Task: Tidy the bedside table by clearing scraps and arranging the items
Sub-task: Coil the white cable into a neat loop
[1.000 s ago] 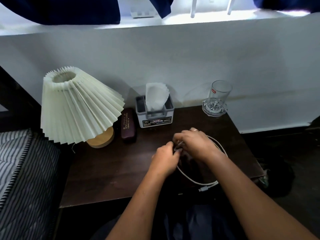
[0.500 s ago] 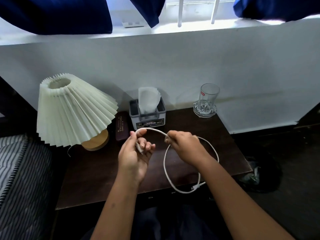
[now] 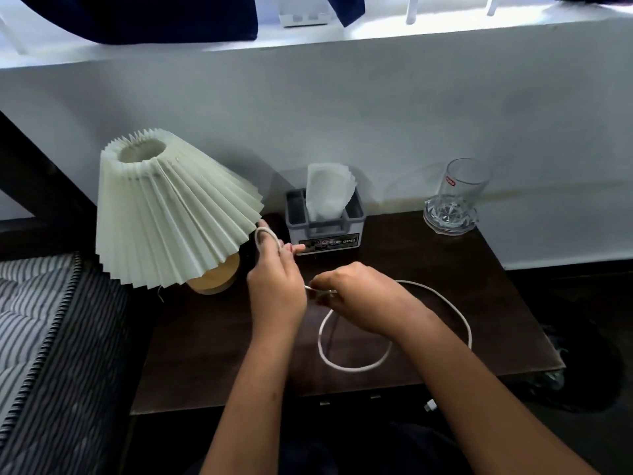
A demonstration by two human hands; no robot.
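My left hand [image 3: 276, 286] holds a small loop of white cable [image 3: 349, 369] beside the lamp [image 3: 171, 207]; my right hand [image 3: 363, 299] pinches it above the dark table [image 3: 212, 354].

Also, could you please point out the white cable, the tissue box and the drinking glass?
white cable [image 3: 352, 369], head view, bottom of its loose loop.
tissue box [image 3: 327, 241], head view, labelled front wall.
drinking glass [image 3: 466, 183], head view, clear side wall.

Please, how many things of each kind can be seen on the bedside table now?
Lamp: 1
Tissue box: 1
Drinking glass: 1
Clear glass dish under the glass: 1
White cable: 1
Total: 5
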